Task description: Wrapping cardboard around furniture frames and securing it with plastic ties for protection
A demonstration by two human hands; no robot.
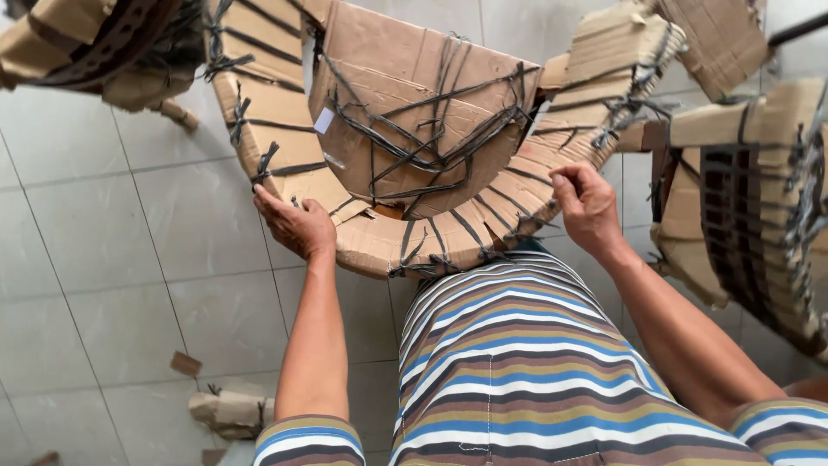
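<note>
A curved cardboard shell (405, 129), laced together with black straps, stands on the tiled floor in front of me. My left hand (296, 224) grips its lower left rim, fingers curled over the edge. On the right side of the rim, my right hand (586, 205) pinches a strap end against the cardboard with closed fingers. The shell's rounded bottom edge (414, 250) rests close to my striped shirt (517, 362).
More strapped cardboard pieces surround me: one at the top left (95, 43), a ridged one at the right (750, 198), another at the top right (716, 34). Cardboard scraps (228, 410) lie on the pale floor tiles (95, 250) at the lower left.
</note>
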